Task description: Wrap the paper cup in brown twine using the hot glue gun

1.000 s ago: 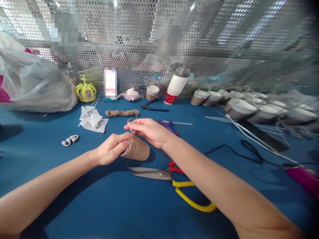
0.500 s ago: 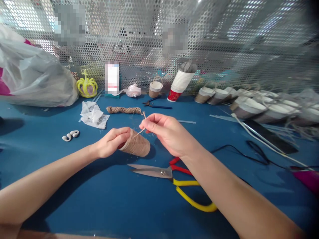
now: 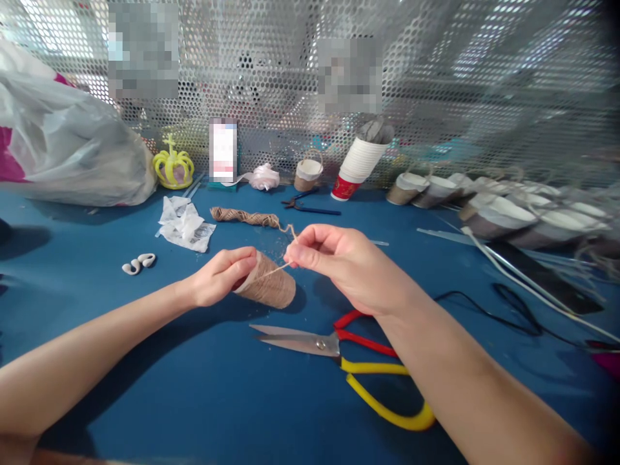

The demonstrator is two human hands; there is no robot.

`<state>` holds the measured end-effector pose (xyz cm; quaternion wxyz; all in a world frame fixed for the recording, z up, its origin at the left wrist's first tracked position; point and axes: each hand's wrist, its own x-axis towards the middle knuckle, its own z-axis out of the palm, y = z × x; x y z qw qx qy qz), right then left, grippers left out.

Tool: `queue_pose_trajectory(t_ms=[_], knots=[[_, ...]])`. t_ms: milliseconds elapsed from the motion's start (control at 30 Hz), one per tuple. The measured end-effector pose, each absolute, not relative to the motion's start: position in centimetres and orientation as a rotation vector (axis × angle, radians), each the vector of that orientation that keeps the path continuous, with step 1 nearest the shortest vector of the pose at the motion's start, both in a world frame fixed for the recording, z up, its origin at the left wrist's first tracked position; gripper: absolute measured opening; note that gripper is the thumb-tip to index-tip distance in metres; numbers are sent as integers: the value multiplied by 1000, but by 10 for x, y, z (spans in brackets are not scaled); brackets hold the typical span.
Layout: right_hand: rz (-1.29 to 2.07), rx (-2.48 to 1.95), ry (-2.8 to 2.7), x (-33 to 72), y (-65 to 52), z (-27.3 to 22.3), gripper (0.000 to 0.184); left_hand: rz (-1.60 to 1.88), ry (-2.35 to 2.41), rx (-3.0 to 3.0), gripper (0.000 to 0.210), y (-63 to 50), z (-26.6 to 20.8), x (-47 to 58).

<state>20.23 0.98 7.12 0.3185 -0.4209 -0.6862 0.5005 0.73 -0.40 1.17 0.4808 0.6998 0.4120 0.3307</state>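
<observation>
Fingers of the left hand point(image 3: 220, 278) gripped the open end of a twine-wrapped cup point(image 3: 266, 289) lying on its side mid-counter point(image 3: 194, 400). Right hand point(image 3: 346, 265): fingertips pinched a loose twine end point(image 3: 283, 266) drawn taut from the cup. Scissors point(image 3: 339, 358), red and yellow handles, lay just nearer the front edge. Twine hank point(image 3: 242, 216) and crumpled wrapper point(image 3: 184, 223) sat toward the back edge.
</observation>
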Motion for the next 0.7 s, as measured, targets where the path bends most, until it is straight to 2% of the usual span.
queue_pose_trajectory(t_ms=[433, 700], knots=[[1297, -1089, -2203, 213, 1, 89, 26, 861, 1046, 1668, 28, 1, 11, 10], [1131, -1127, -1952, 208, 18, 74, 29, 832, 1033, 1677, 27, -2, 13, 11]])
